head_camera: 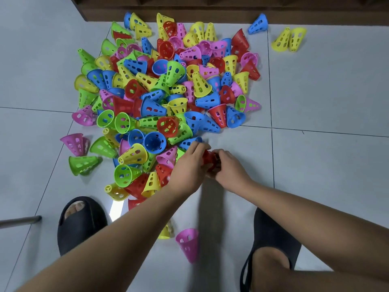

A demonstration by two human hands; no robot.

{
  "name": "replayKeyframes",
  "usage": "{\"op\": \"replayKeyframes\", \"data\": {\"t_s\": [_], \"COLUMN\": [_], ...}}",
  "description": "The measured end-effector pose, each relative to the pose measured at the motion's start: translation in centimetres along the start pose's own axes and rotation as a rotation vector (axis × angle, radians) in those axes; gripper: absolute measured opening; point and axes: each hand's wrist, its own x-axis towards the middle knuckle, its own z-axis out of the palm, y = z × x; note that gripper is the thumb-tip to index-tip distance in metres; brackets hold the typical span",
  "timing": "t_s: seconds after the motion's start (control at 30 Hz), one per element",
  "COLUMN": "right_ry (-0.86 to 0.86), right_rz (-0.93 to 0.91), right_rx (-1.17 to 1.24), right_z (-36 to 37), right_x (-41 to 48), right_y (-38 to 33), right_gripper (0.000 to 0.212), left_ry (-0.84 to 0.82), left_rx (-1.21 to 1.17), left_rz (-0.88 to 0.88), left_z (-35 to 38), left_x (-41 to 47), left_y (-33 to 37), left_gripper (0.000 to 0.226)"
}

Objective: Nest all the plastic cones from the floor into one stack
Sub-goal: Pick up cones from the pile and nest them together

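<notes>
Gripping red cone (208,160) between both hands' fingers (203,146), blurred

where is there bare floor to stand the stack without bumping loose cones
Widest bare floor lies right of the pile, below the two yellow cones and above the right sandal. The floor far left of the pile is bare too. Crowded: the pile itself, and left of that sandal, where a pink cone lies.
</notes>
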Motion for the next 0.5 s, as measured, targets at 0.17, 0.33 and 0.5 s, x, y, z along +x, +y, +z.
{"op": "replayKeyframes", "data": {"t_s": [0.17,0.33,0.5], "right_ry": [0.091,-0.139,-0.405], "right_rz": [0.141,-0.101,-0.568], "right_rx": [0.008,-0.027,-0.262], "right_z": [1.0,4.1,5.4], "right_x": [-2.7,-8.7,-11.0], "right_y": [-0.7,-1.9,-3.1], "right_gripper": [0.039,0.026,0.050], "left_ry": [-0.051,-0.020,0.036], "left_rx": [0.053,0.101,0.168], "left_rz": [0.085,0.015,-0.053], "left_z": [-2.2,-4.5,-4.9], "left_x": [-0.8,-5.8,-10.6], "left_y": [-2.6,-6.6,-8.7], "left_gripper": [0.064,0.056,0.044]}}
